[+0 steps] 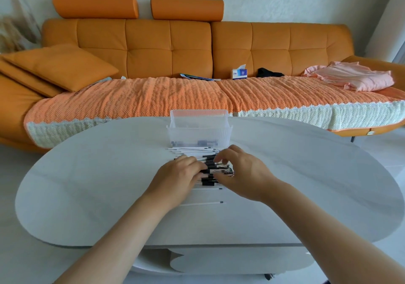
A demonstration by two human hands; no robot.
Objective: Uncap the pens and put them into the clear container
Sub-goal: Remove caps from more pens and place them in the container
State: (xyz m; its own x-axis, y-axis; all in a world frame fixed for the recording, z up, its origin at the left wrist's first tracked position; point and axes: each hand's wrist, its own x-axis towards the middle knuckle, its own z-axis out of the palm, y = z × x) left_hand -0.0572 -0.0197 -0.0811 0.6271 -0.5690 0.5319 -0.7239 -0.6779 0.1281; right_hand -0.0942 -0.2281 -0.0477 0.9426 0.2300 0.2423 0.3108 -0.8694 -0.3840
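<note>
A pile of white pens with black caps [210, 166] lies on the white oval table [87, 174], just in front of the clear container [198, 133]. Some dark pieces show through the container's lower wall. My left hand [178, 178] lies over the left side of the pile, fingers curled on the pens. My right hand [241, 172] reaches in from the right, its fingers and thumb curled over the capped ends. Which single pen each hand holds is hidden. Two thin white refills [203, 203] lie nearer to me.
An orange sofa [153, 49] with a woven throw stands right behind the table. On it lie a tissue box [239, 73], a magazine, dark cloth and pink clothing [352, 76]. The table has a lower shelf near me.
</note>
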